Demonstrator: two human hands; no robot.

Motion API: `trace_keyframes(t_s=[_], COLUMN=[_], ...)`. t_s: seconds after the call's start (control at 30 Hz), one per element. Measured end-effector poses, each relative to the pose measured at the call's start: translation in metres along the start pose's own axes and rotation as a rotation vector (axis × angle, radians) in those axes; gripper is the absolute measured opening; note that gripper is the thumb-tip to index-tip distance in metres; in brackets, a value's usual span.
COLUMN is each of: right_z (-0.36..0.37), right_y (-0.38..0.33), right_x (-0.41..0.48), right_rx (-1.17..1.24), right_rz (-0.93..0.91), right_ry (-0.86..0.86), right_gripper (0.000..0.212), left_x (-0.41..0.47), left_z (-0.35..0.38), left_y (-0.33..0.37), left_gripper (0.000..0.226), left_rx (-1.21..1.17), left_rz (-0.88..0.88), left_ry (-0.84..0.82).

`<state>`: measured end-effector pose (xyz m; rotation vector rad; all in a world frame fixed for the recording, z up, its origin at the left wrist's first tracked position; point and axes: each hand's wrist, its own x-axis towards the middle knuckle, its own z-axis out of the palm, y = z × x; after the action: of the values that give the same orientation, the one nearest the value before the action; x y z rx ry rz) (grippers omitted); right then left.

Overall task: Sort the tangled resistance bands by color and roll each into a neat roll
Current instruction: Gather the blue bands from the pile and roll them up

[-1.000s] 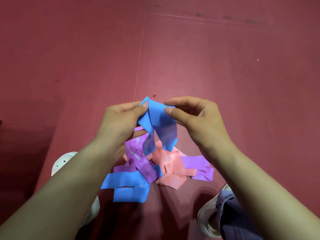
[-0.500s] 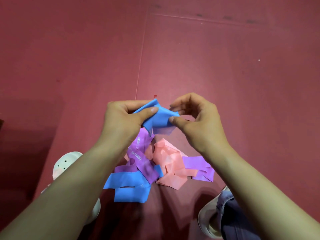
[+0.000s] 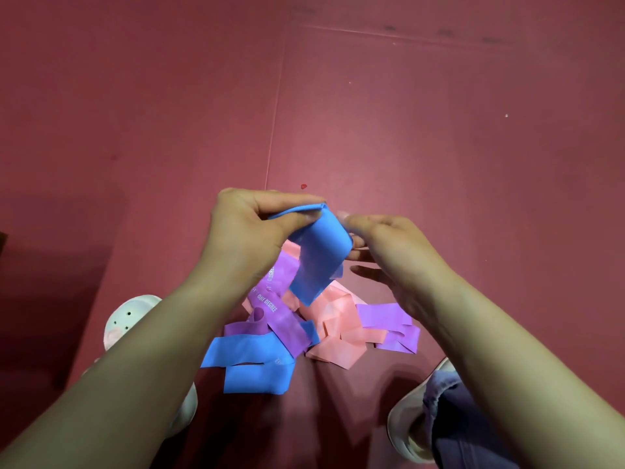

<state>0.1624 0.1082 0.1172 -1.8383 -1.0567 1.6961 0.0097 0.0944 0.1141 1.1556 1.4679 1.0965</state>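
Observation:
A blue resistance band (image 3: 319, 252) hangs folded in the air above the pile. My left hand (image 3: 250, 231) pinches its top fold between thumb and fingers. My right hand (image 3: 382, 245) is beside the band's right edge, fingers loosely bent and touching it; whether it holds the band I cannot tell. On the floor below lies the tangle: another blue band (image 3: 250, 360) at the front left, a purple band (image 3: 280, 316) with white lettering, a pink band (image 3: 334, 330) in the middle, and a purple strip (image 3: 389, 324) at the right.
The floor (image 3: 439, 147) is dark red matting with a seam running up from the hands. A white perforated shoe (image 3: 125, 321) sits at the left, another shoe (image 3: 409, 424) with a dark trouser leg at the lower right.
The blue band has unfolded downward and now hangs longer from my left hand. My right hand has shifted to the right and lower, its pinch on the band loosened.

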Motion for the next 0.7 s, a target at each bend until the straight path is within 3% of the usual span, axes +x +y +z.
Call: trace_keyframes(t_s=[0.13,0.3,0.5,0.7], right_z=[-0.0014,-0.0004,-0.0074,-0.0080], right_y=[-0.0044,-0.0051,-0.0076,-0.0079], right_x=[0.0005,0.0002,0.0026,0.0038], right_rx=[0.237,0.256,0.436,0.445], right_rz=[0.048,-0.066,-0.131,-0.226], right_ry=[-0.052,-0.076,0.017,0.124], right_gripper=[0.007,0.018,0.017,0.019], left_x=[0.0012,0.0036,0.0009,0.0024], left_z=[-0.0017,-0.0041,-0.0008,-0.0047], left_y=[-0.0024,-0.0037,-0.0023,0.0031], left_gripper=[0.024,0.022,0.023,0.016], left_rx=[-0.062,-0.220,-0.142,-0.276], left_rz=[-0.059,-0.199,-0.204,-0.373], left_ry=[0.057,0.089,0.026,-0.012])
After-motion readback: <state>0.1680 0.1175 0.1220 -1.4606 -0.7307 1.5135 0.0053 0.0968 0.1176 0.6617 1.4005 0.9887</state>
